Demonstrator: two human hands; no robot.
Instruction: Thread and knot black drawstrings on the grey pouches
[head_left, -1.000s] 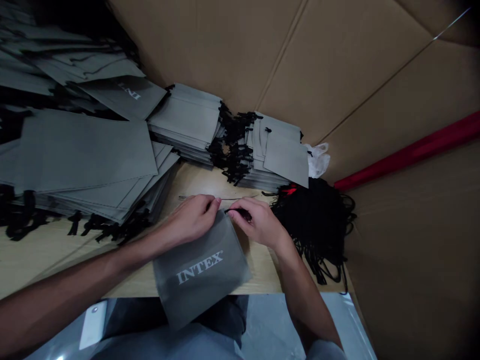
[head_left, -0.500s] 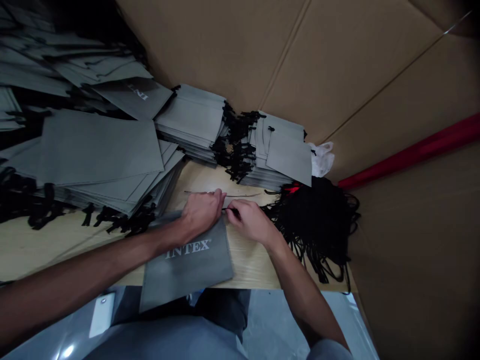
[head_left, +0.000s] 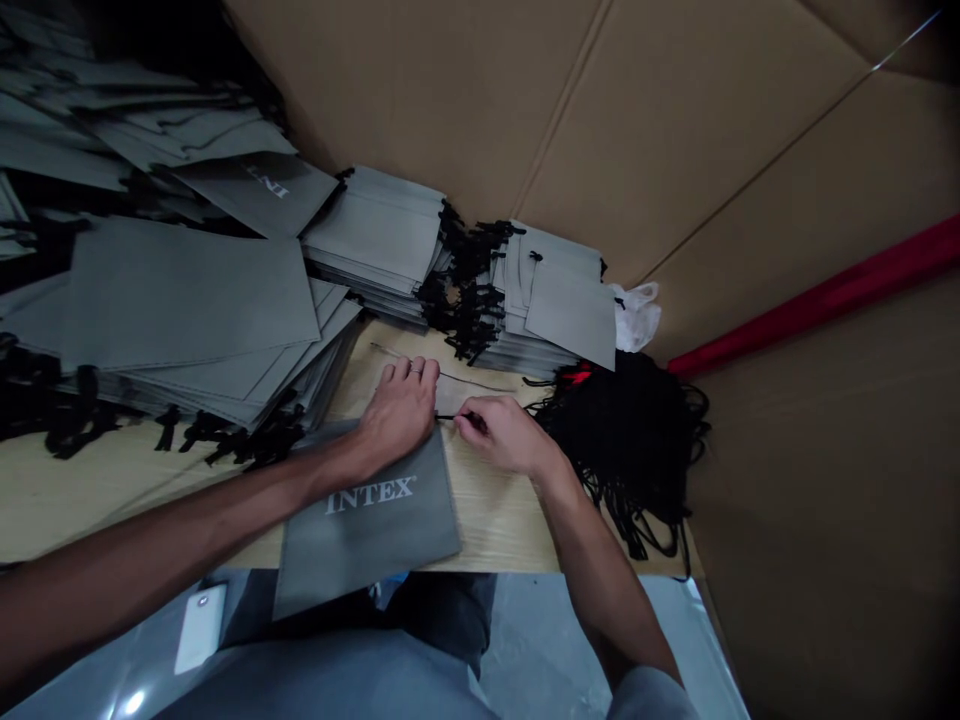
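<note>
Basically left hand (head_left: pixel 397 410) presses flat on the grey fabric INTEX pouch's (head_left: pixel 367 525) top edge on the wooden tabletop (head_left: pixel 495 520), right hand (head_left: pixel 502 435) just beside pinching the thin black drawstring (head_left: pixel 448 417) between them.

A packing or assembly workstation in a small factory: stacks of flat grey non-woven drawstring bags (head_left: pixel 187 300) crowd the pale wooden tabletop (head_left: pixel 502 510) from nine to twelve o'clock, a heap of loose black cords (head_left: pixel 637 440) lies at three o'clock, and brown corrugated cardboard sheets (head_left: pixel 600 110) wall it in.
</note>
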